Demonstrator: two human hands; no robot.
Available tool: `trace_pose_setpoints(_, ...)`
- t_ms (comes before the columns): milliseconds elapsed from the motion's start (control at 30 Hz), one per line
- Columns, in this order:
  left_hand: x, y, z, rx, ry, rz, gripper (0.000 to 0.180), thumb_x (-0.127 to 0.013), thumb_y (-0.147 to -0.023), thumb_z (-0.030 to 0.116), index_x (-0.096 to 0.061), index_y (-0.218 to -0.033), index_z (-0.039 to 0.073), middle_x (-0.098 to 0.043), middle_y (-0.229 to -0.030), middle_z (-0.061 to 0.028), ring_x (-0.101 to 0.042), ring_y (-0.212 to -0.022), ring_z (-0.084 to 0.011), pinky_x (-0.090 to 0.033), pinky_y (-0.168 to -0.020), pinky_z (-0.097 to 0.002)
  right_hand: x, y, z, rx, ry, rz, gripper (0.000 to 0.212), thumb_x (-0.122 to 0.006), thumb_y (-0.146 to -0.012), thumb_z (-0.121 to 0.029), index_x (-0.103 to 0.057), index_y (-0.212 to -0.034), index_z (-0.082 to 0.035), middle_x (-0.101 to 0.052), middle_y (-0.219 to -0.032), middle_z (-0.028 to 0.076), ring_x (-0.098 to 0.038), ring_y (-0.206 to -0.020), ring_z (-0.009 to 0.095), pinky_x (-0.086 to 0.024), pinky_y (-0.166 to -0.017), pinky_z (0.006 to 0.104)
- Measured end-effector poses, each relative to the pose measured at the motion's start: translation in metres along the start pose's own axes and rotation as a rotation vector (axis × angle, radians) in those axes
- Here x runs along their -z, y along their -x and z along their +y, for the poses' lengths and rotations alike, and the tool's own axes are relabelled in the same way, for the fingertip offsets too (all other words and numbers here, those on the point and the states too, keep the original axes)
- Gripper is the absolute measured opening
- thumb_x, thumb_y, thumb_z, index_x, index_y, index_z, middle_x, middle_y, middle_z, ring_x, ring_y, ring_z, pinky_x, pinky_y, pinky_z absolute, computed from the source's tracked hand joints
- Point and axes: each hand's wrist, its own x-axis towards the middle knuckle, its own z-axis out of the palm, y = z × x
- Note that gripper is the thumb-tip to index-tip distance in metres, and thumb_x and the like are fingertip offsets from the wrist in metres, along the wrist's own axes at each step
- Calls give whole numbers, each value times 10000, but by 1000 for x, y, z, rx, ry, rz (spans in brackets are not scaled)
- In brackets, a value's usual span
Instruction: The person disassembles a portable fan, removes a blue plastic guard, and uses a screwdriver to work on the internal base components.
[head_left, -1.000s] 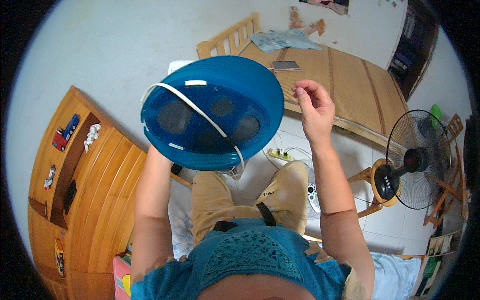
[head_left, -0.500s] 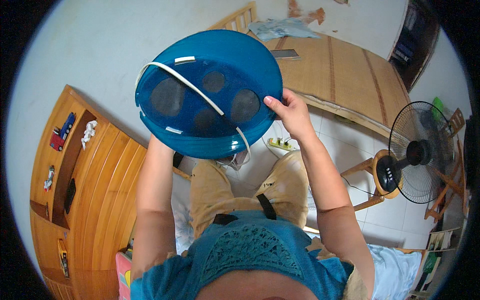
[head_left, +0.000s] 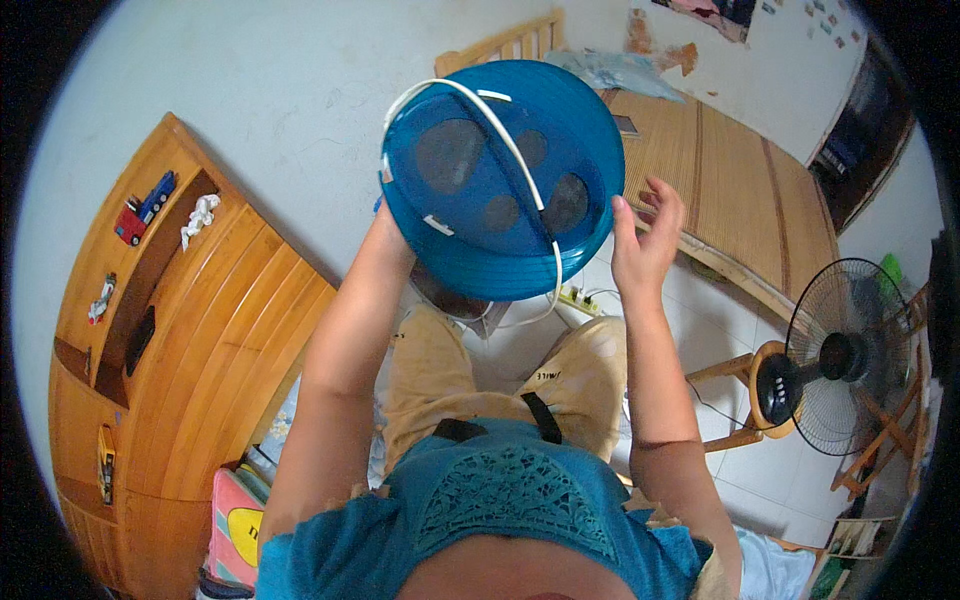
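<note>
A round, see-through blue plastic container (head_left: pixel 480 265), like a tub or a bag, is held up in front of me. It has several dark oval patches and a white cord (head_left: pixel 507 135) looped across it. At its lower left edge my left hand (head_left: pixel 388 232) supports it from behind; the fingers are mostly hidden by the container. My right hand (head_left: pixel 645 240) is at its right edge, fingers spread and apart, with the thumb tip close to or touching the rim. Whether that thumb presses on it I cannot tell.
A wooden cabinet (head_left: pixel 220 350) with small toys on its shelves stands at the left. A bed with a woven mat (head_left: pixel 730 160) lies at the far right. Nearer, a black fan (head_left: pixel 840 355) rests on a wooden stool (head_left: pixel 768 385). A power strip (head_left: pixel 580 300) lies on the floor.
The container has shifted to the right in view and turned a little. My right hand has let go of its rim and opened its fingers. The view has swung somewhat.
</note>
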Motion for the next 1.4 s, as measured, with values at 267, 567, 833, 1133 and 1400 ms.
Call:
trace_pose_setpoints(267, -28, -10, -10, 220, 192, -32, 698, -220, -876, 590, -530, -1229, 74, -565, -1183, -192, -563, -1079, -311, -467, -912, -502, -31, 23, -64, 402, -149, -207, 246, -700, -692, -40, -581, -906, -20, -574, -893, 157, -562, -819, 329, -455, -710, 377)
trace_pose_setpoints(567, -30, -26, -28, 500, 468, 280, 588, -412, -891, 514, -482, -1179, 6, -582, -1089, -187, -583, -1026, -296, -494, -877, -494, -43, 10, -63, 329, -22, -217, 288, -739, -673, -98, -568, -892, -21, -559, -910, 149, -541, -837, 322, -436, -736, 388)
trace_pose_setpoints(833, -43, -23, -26, 476, 501, 406, 556, -417, -887, 520, -456, -1215, 73, -537, -1152, -175, -545, -1059, -332, -460, -863, -580, -42, 13, -58, 198, -61, -205, 198, -696, -720, -85, -567, -850, -10, -569, -870, 137, -554, -789, 312, -447, -712, 361)
trace_pose_setpoints(1133, -44, -23, -29, 446, 494, 344, 620, -367, -889, 562, -414, -1251, 61, -499, -1197, -195, -496, -1120, -359, -404, -876, -641, -45, 13, -52, 66, -170, -211, 182, -690, -730, -53, -558, -849, -20, -553, -848, 101, -546, -731, 240, -446, -658, 311)
trace_pose_setpoints(1400, -48, -20, -27, 450, 521, 429, 604, -392, -892, 546, -417, -1239, 51, -498, -1200, -202, -503, -1117, -351, -418, -891, -612, -48, 15, -45, 90, -134, -192, 238, -707, -732, -103, -545, -884, -17, -526, -841, 106, -531, -745, 244, -443, -670, 332)
